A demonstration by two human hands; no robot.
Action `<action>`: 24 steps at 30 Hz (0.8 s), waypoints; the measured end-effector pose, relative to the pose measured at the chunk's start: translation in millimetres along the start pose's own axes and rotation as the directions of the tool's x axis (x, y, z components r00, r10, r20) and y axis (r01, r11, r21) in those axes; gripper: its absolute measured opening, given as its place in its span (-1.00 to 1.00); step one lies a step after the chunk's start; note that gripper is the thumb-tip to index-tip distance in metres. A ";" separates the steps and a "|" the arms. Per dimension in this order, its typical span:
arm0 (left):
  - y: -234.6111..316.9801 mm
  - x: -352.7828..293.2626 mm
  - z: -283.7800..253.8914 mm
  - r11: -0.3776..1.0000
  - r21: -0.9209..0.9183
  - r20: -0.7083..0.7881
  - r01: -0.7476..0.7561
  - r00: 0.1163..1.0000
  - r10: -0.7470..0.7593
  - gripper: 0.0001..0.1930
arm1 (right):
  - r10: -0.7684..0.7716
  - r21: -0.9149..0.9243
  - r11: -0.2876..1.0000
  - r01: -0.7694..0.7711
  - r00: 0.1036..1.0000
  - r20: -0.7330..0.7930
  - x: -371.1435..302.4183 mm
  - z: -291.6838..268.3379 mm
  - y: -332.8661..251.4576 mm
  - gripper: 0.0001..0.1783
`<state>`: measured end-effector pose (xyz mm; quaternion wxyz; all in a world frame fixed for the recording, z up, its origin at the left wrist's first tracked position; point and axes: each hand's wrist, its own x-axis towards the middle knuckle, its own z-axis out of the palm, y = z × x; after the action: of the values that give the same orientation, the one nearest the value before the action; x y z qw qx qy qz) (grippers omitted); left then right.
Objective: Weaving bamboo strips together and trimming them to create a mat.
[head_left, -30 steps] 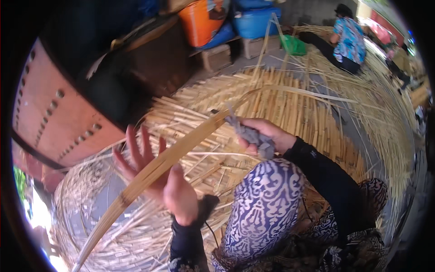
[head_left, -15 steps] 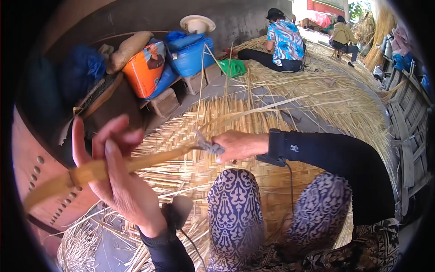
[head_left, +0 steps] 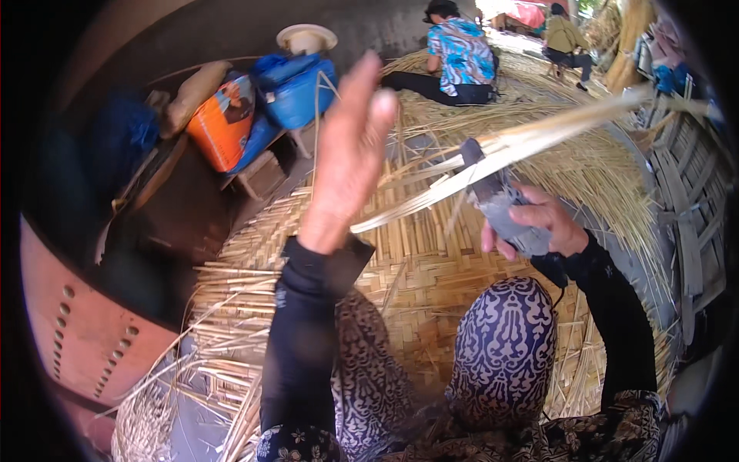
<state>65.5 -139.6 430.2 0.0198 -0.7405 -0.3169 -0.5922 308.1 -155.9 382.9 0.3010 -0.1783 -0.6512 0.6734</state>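
Observation:
My right hand [head_left: 548, 219] is closed around the grey, wrapped handle of a knife [head_left: 483, 171], whose dark blade points up and away. Pale bamboo strips [head_left: 531, 142] run past the blade, one in front of it, from the middle of the view toward the upper right. My left hand [head_left: 345, 158] is raised with its fingers stretched upward, somewhat blurred by motion, and I see nothing gripped in it. The strip's lower end lies close by that hand's wrist. Beneath both hands spreads a woven bamboo mat [head_left: 416, 266].
At the left stand an orange sack [head_left: 223, 123], a blue sack [head_left: 296, 96] and a reddish panel with holes [head_left: 85, 323]. Loose straw-coloured strips [head_left: 585, 181] cover the floor ahead. A person in a patterned blue shirt [head_left: 462, 58] sits there, another farther back. Slatted wood [head_left: 693, 208] leans at the right.
My left hand has gone up and right, off the strip that lay across it. The knife hand has moved right, and the strips now extend toward the upper right. My view has shifted slightly.

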 end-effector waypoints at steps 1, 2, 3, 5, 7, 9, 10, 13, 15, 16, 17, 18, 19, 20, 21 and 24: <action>-17.7 -11.0 28.7 1.000 -0.003 0.089 -0.006 0.996 0.007 -0.45 | -0.014 0.027 1.000 0.014 1.000 -0.008 -15.4 -9.7 1.5 -0.53; -19.0 -20.0 53.3 1.000 0.014 0.178 -0.012 0.984 0.010 -0.43 | -0.018 0.016 1.000 0.019 0.999 -0.042 -29.2 -16.7 3.9 -0.53; -8.7 -27.8 69.9 0.953 -0.240 0.299 0.183 0.948 -0.107 -0.46 | -0.026 0.081 0.996 0.034 0.995 -0.095 -40.7 -23.1 10.2 -0.51; -1.2 -35.9 99.3 0.800 -0.456 0.461 0.391 0.872 -0.164 -0.48 | -0.022 0.174 0.983 0.053 0.984 -0.178 -59.3 -33.8 18.9 -0.53; 0.3 -40.3 116.6 0.798 -0.402 0.593 0.450 0.792 -0.147 -0.62 | -0.017 0.130 0.990 0.049 0.971 -0.237 -67.9 -35.6 27.1 -0.56; -0.1 -38.3 123.1 0.849 -0.259 0.699 0.461 0.696 -0.165 -0.66 | -0.013 0.053 0.998 0.032 0.946 -0.325 -73.2 -37.6 40.9 -0.66; -1.7 -37.4 122.0 0.893 -0.093 0.771 0.440 0.600 -0.215 -0.69 | -0.012 0.061 0.997 0.036 0.935 -0.355 -72.2 -35.8 46.7 -0.66; -1.8 -53.8 126.8 0.939 -0.082 0.743 0.334 0.649 -0.167 -0.65 | 0.039 0.115 0.993 0.020 0.872 -0.487 -74.0 -29.4 60.1 -0.71; -5.3 -66.7 134.2 0.938 -0.148 0.712 0.313 0.692 -0.119 -0.67 | 0.053 0.082 0.997 -0.012 0.851 -0.522 -79.1 -33.1 67.1 -0.73; -9.8 -67.9 137.0 0.935 -0.160 0.723 0.316 0.683 -0.107 -0.67 | 0.065 0.047 0.998 -0.047 0.843 -0.535 -81.3 -34.3 70.0 -0.74; -11.3 -66.2 136.0 0.820 -0.145 0.856 0.554 0.486 -0.178 -0.70 | 0.112 0.068 0.994 -0.088 0.805 -0.582 -80.5 -29.4 67.7 -0.81; -11.5 -64.2 136.0 0.658 -0.069 0.948 0.750 0.255 -0.191 -0.74 | 0.118 0.079 0.993 -0.089 0.797 -0.593 -81.9 -30.4 74.1 -0.81; -9.9 -61.7 137.9 0.664 -0.040 0.949 0.746 0.237 -0.209 -0.79 | 0.122 0.047 0.992 -0.117 0.787 -0.604 -83.3 -33.1 83.4 -0.83; -11.6 -62.9 139.1 0.664 -0.036 0.952 0.747 0.226 -0.204 -0.79 | 0.123 0.015 0.990 -0.144 0.781 -0.613 -83.9 -34.3 89.9 -0.83; -13.6 -64.1 139.8 0.648 -0.068 0.958 0.759 0.232 -0.171 -0.77 | 0.126 0.024 0.990 -0.141 0.775 -0.619 -84.0 -34.3 92.5 -0.83; -12.1 -66.4 143.9 0.620 -0.109 0.953 0.777 0.260 -0.157 -0.74 | 0.109 0.091 0.994 -0.064 0.728 -0.677 -87.6 -36.0 103.3 -0.81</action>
<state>177.5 -101.4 324.0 -0.5590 -0.7573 -0.3017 -0.1520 379.1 -181.1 264.8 0.4922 -0.4329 -0.4658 0.5944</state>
